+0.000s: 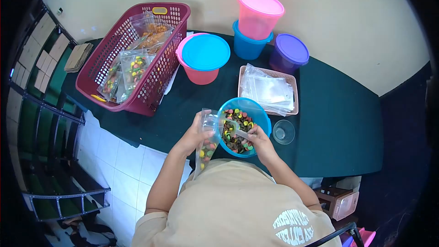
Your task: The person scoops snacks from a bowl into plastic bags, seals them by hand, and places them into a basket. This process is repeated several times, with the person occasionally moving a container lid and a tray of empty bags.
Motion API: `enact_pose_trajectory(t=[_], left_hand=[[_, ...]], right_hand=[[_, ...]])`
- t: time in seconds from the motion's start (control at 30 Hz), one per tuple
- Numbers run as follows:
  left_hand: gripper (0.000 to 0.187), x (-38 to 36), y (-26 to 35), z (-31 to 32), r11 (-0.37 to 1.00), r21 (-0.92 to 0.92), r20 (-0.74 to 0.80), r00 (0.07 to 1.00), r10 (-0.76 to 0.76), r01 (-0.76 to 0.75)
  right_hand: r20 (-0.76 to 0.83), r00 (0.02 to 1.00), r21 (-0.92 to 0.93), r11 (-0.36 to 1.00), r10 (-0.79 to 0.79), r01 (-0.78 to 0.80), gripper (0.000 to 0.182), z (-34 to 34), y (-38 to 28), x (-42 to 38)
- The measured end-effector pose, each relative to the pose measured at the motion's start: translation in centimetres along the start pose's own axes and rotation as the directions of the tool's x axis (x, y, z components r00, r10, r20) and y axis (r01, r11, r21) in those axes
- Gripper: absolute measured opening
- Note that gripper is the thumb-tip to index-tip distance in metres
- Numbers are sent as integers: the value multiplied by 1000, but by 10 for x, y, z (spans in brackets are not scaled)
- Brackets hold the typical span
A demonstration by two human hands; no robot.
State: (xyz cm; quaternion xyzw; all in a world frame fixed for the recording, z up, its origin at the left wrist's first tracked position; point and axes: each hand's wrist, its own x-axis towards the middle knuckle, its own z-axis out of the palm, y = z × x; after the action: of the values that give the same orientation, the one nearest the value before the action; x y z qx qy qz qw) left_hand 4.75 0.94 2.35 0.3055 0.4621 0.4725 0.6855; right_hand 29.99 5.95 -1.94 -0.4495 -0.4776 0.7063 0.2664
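Observation:
My left hand (194, 135) is closed on a clear plastic bag (211, 120), which hangs upright at the left rim of a blue tub. Yellow, pink and green round pieces lie in the lower part of the bag. The blue tub (267, 118) holds many small round pieces (238, 144) in brown, yellow, pink and green. In my right hand (260, 141) is the handle of a translucent plastic scoop (241, 133). Its head reaches left over the pieces, close to the mouth of the bag.
A maroon laundry basket (157, 92) of filled bags stands left. Behind the tub are a lidded red tub (203, 77), stacked pink and blue tubs (259, 16), a purple tub (289, 55) and a tray (296, 93) of clear bags. A glass (283, 132) sits right.

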Motion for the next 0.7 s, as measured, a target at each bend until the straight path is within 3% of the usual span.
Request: enact_pose_trajectory(t=[0.07, 0.1, 0.17, 0.37, 0.53, 0.6, 0.7], left_hand=[[87, 0, 3, 1, 997, 82, 48, 999, -14, 10], [87, 0, 2, 0, 996, 86, 49, 999, -16, 12], [87, 2, 1, -4, 995, 102, 92, 996, -15, 6], [81, -3, -4, -5, 992, 101, 6, 997, 78, -78], [79, 1, -10, -15, 971, 213, -44, 992, 116, -104], [79, -2, -6, -23, 966, 257, -93, 996, 10, 14], [80, -5, -4, -25, 955, 294, -125, 992, -7, 43]], right_hand=[[-9, 998, 257, 965, 60, -55, 6, -1, 1, -1], [-10, 998, 261, 964, 59, -54, 6, -1, 3, -1], [-4, 994, 463, 881, 110, -96, 4, -6, 9, 2], [-56, 997, 496, 868, 50, -16, 10, -17, -1, -6], [-153, 988, 490, 869, 5, 72, 7, -40, -4, -6], [-185, 983, 497, 864, 15, 80, 7, -44, -5, -5], [-223, 975, 498, 862, 22, 94, 7, -49, -5, -4]])
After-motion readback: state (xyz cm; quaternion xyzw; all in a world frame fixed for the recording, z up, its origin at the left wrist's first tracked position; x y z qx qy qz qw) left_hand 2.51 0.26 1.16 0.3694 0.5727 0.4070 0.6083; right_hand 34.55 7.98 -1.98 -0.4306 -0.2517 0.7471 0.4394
